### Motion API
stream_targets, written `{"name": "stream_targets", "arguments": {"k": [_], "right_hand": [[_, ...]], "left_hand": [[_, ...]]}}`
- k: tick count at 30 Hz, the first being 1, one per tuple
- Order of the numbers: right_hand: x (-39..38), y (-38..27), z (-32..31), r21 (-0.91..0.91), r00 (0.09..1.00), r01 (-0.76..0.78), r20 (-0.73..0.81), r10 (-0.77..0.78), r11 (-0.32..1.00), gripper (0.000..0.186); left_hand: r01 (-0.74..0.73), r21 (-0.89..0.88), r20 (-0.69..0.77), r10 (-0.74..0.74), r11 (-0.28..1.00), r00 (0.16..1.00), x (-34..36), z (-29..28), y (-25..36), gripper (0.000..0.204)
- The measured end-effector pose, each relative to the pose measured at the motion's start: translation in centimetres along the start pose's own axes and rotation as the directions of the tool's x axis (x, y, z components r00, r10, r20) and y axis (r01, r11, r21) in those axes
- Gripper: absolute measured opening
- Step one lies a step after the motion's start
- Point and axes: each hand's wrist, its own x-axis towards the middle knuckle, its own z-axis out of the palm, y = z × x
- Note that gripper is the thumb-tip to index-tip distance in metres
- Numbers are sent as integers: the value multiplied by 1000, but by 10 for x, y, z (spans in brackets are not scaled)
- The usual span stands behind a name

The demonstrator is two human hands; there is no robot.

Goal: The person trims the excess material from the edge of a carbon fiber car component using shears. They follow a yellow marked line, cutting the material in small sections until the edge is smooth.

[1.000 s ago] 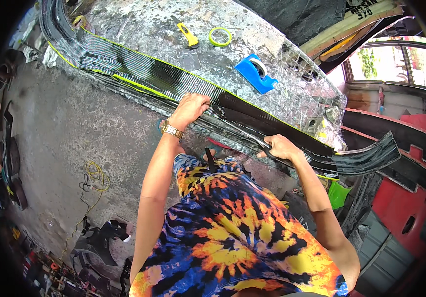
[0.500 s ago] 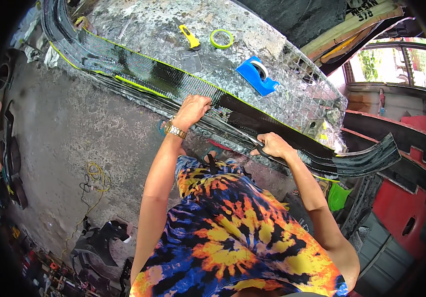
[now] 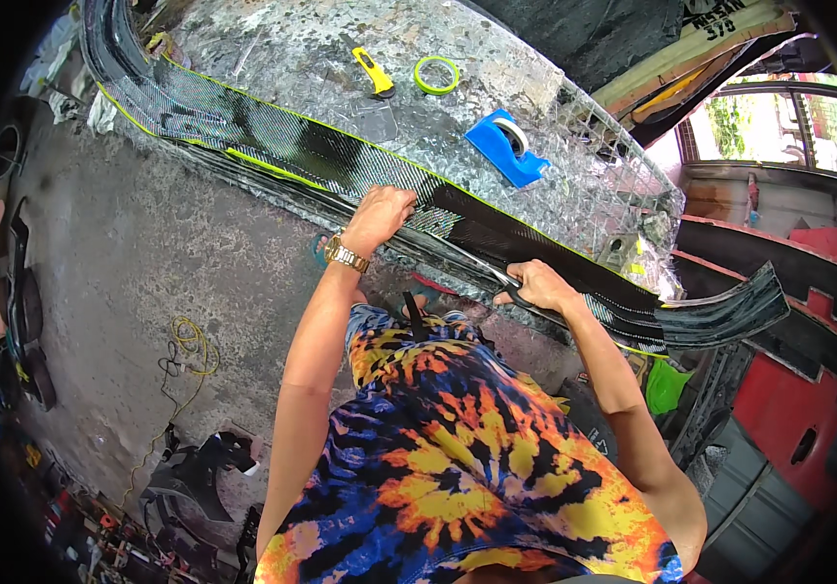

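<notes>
A long strip of black woven carbon-fibre cloth (image 3: 292, 141), edged with yellow-green tape, lies along a curved dark mould (image 3: 730, 310) at the near side of the workbench. My left hand (image 3: 382, 212), with a gold watch at the wrist, is closed on the cloth's near edge around mid-length. Further right, my right hand (image 3: 541, 286) grips scissors (image 3: 482, 265) by their dark handles. Their metal blades point left along the cloth's near edge, toward my left hand. Where the blade tips meet the cloth is hard to make out.
On the worn, stained workbench (image 3: 272, 49) lie a yellow utility knife (image 3: 372, 73), a roll of yellow-green tape (image 3: 436, 75) and a blue tape dispenser (image 3: 506, 148). A yellow cable (image 3: 195, 348) coils on the concrete floor behind. Red panels (image 3: 788, 419) stand at the right.
My left hand keeps its grip in the same place. The scissors and the fingers of my right hand have shifted very slightly; the cloth lies as before.
</notes>
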Motion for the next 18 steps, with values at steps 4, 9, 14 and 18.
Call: {"name": "stream_targets", "arguments": {"k": [4,9,14,18], "right_hand": [[0,4,3,7,998,55,-36,-55,998,56],[1,-1,-2,-13,999,26,26,-26,1000,56],[3,-16,-10,-29,993,-61,99,64,998,61],[6,-14,-7,14,997,-50,63,49,999,57]], "left_hand": [[-3,-14,-22,3,1000,1000,-1,1,0,12],[0,-23,-23,0,1000,1000,-1,-1,1,12],[29,-49,10,-29,998,1000,-2,-1,2,12],[40,-48,21,-39,998,999,-1,-1,1,12]]}}
